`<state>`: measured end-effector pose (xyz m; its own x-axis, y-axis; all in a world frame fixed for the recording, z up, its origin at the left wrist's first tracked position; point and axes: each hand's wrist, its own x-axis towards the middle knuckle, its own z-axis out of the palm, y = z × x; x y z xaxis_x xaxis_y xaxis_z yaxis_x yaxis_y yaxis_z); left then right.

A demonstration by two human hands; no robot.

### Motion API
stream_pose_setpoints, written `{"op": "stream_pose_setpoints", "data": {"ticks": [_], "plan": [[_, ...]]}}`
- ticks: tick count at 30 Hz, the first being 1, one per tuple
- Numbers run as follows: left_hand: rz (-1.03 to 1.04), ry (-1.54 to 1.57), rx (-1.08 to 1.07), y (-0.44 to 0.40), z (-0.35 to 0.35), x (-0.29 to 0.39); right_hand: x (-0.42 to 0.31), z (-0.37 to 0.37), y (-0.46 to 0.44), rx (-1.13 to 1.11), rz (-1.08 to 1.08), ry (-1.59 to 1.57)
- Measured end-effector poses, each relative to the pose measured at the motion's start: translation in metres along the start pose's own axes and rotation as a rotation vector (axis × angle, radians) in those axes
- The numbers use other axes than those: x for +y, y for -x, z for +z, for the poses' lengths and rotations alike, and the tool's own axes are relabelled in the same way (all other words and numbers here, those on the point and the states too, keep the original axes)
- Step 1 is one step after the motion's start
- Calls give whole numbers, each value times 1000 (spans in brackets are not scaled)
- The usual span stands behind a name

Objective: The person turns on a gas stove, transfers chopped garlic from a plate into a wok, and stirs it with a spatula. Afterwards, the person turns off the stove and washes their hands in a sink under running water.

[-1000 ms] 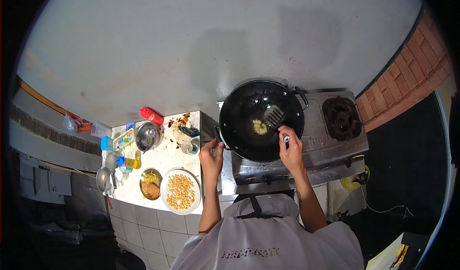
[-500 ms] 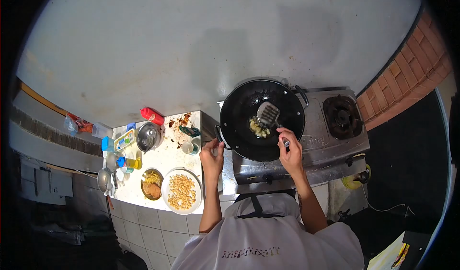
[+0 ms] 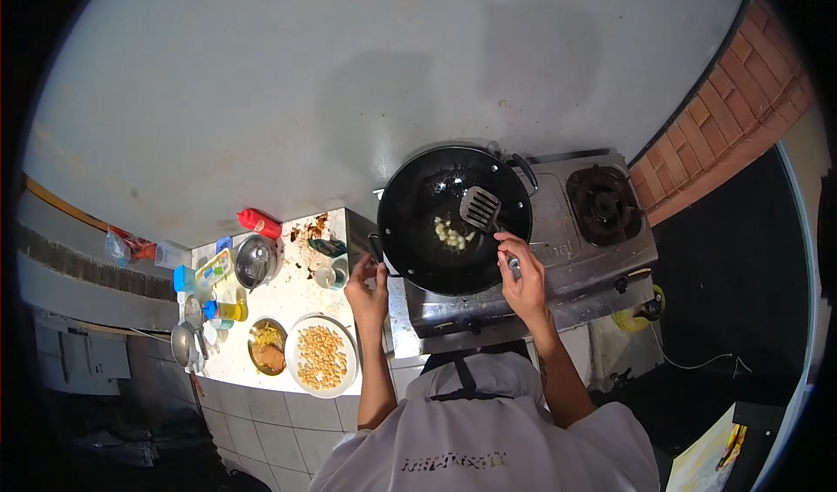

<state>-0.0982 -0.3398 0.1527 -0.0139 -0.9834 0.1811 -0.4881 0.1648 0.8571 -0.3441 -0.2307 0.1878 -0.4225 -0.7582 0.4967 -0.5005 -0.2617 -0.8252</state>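
Observation:
A large black wok [image 3: 427, 256] stands on the left side of a steel stove [image 3: 558, 274]. Small pale chopped pieces [image 3: 452, 235] lie in its middle. My right hand [image 3: 523, 278] is closed round the handle of a slotted metal spatula [image 3: 480, 208], whose blade is over the wok just beside the pieces. At the wok's left loop handle [image 3: 375, 248], my left hand [image 3: 367, 296] has its fingers closed on the handle's near end.
On the white counter [image 3: 301, 296] at left are a plate of peanuts [image 3: 322, 357], a bowl of food [image 3: 268, 346], a metal bowl [image 3: 254, 261], a red bottle [image 3: 260, 223] and a glass [image 3: 327, 276]. A second burner [image 3: 604, 204] is right of the wok.
The view has shifted, so everything sits slightly further left. The spatula blade has moved off the pale pieces to their upper right, and the pieces are more spread. My left hand stays at the handle.

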Motion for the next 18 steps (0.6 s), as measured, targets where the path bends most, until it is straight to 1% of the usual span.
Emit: {"op": "stream_pose_setpoints", "data": {"ticks": [6, 10, 12, 18], "plan": [[-1, -76, -31, -2, -3, 16, 0, -9, -8, -20, -54, 25], [-31, -58, 2, 0, 0, 17, 5, -14, -15, -75, -14, 3], [36, -82, 18, 0, 2, 16, 6, -19, -22, -90, -37, -8], [-44, -148, 89, 5, 9, 15, 6, -38, -48, -193, -88, -57]]}}
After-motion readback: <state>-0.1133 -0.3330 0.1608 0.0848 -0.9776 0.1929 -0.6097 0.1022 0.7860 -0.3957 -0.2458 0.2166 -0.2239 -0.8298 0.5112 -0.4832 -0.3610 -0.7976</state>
